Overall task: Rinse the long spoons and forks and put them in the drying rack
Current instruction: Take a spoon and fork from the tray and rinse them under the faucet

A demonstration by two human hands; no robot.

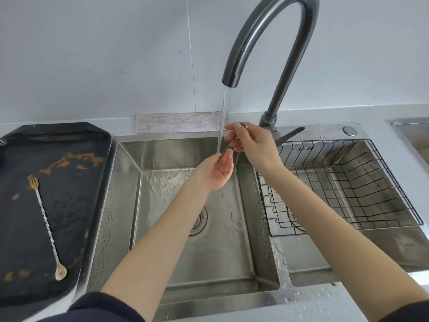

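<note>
The steel double sink (253, 263) fills the middle and right of the frame, set into the pale desk (371, 129), and its left basin sits below the dark gooseneck faucet (267, 43) so the running stream (222, 117) drains straight away. In the right basin a black wire drying rack (371, 182) stands ready, with no cutlery visible in it. At the left of the frame a black tray (76, 205), smeared with brown residue, carries one twisted-handle utensil (45, 219) with a fork end toward the top of the frame and a spoon bowl toward the bottom, its long axis running nearly up and down the picture; it looks unrinsed. At centre, another long utensil (228, 148) is held in the stream, slanting from upper right down to lower left, probably so water runs along its length. The right hand (250, 145) pinches its upper end with curled fingers. The left hand (218, 169) is cupped, palm up, beneath the lower end, thumb and fingertips appearing to rub it clean; which end is which I cannot tell.
</note>
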